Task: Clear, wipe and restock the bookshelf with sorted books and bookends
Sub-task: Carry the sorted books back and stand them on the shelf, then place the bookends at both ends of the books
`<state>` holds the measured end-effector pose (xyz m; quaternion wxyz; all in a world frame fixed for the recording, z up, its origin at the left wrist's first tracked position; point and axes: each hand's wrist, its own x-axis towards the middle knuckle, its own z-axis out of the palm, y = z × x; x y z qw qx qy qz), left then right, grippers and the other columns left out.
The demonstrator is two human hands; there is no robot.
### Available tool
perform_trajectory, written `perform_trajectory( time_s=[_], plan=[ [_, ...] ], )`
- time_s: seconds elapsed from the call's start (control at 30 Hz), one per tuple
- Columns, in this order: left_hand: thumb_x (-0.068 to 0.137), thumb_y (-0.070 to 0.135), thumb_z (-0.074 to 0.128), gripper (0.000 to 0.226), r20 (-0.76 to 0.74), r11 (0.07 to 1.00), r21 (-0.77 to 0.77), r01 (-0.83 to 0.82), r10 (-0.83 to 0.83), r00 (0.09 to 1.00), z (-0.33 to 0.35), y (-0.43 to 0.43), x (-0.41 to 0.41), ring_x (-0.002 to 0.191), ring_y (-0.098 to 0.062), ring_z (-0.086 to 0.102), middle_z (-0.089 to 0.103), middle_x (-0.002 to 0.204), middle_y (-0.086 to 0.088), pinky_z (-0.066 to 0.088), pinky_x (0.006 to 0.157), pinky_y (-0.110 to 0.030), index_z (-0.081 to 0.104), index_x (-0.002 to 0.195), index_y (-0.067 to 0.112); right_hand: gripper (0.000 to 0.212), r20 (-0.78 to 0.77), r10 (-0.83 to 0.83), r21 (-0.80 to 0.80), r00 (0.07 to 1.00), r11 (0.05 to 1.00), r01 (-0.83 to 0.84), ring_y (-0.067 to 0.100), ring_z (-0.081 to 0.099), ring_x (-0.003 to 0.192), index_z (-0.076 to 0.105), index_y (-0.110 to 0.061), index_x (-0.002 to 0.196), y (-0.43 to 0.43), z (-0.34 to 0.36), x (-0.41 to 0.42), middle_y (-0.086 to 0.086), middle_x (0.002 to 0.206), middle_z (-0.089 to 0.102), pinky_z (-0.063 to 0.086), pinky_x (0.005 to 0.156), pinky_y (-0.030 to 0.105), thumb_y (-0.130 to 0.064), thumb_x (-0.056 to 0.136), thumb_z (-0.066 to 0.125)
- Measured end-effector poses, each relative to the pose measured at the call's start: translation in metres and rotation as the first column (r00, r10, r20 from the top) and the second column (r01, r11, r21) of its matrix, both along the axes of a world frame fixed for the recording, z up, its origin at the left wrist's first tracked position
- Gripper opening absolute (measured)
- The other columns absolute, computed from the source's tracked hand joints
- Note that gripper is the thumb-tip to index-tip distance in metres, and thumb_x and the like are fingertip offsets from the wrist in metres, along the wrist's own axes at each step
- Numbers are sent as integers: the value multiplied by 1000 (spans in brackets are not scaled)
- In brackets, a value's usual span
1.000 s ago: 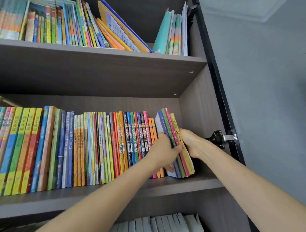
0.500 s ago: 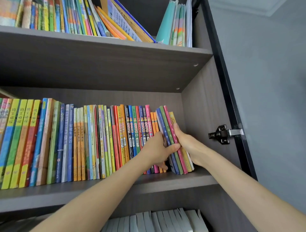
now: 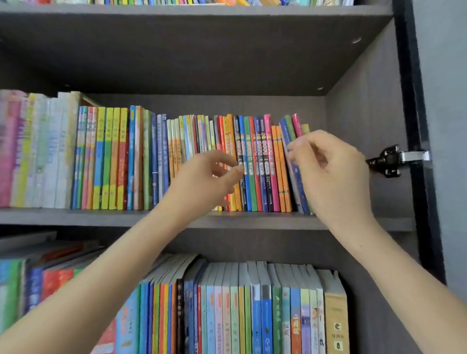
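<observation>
While colourful thin books (image 3: 252, 164) fill the grey wooden shelf (image 3: 101, 217), restocking seems nearly done; left grip (image 3: 209, 177) released, right grip (image 3: 328, 171) unclear.

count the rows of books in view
3: a top row barely showing at the upper edge, a middle row on the centre shelf, and a lower row beneath it. More may lie out of view.
</observation>
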<state>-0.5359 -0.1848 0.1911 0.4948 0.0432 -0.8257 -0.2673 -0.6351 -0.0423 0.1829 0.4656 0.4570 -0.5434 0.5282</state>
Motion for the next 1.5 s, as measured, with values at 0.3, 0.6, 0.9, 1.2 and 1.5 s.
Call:
perform_trajectory(
  time_s=[0.3, 0.6, 0.9, 1.2, 1.5],
  plan=[
    [88, 20, 67, 8, 141, 849, 249, -466, 444, 885, -139, -22, 218, 73, -17, 70, 73, 79, -3, 60, 66, -37, 70, 81, 20, 18, 290, 630, 552, 721, 505, -663, 5, 65, 64, 70, -19, 73, -103, -117, 127, -7, 67, 70, 51, 67, 35, -26, 87, 63],
    [90, 7, 62, 11, 305, 410, 510, -756, 735, 605, -223, 7, 421, 73, -26, 69, 73, 77, -9, 59, 58, -25, 70, 84, 13, 22, 603, 671, 633, 432, -73, -771, 11, 66, 59, 70, -19, 65, -148, -220, 294, -5, 60, 69, 54, 68, 35, -24, 86, 67],
    [88, 26, 62, 9, 302, 319, 542, -778, 790, 534, -260, -7, 606, 64, -15, 71, 74, 73, 1, 55, 53, -21, 68, 87, 19, 25, 753, 573, 555, 325, -285, -782, 6, 64, 54, 65, -13, 61, -177, -292, 504, 2, 59, 68, 54, 63, 29, -24, 82, 73],
    [93, 23, 60, 9, 440, 196, 577, -793, 744, 504, -315, -83, 775, 65, -17, 71, 74, 74, -3, 59, 59, -26, 66, 93, 17, 39, 893, 271, 420, 358, -220, -880, 13, 64, 53, 60, -5, 62, -253, -387, 716, 8, 57, 67, 56, 68, 44, -30, 91, 56],
    [94, 20, 58, 9, 511, 154, 593, -791, 687, 516, -376, -169, 832, 65, -13, 71, 73, 74, 1, 60, 64, -31, 66, 99, 18, 22, 910, -257, 402, 326, 348, -847, 34, 65, 90, 57, -9, 98, -425, -483, 762, 16, 103, 68, 53, 83, 41, -27, 98, 43]
  ],
)
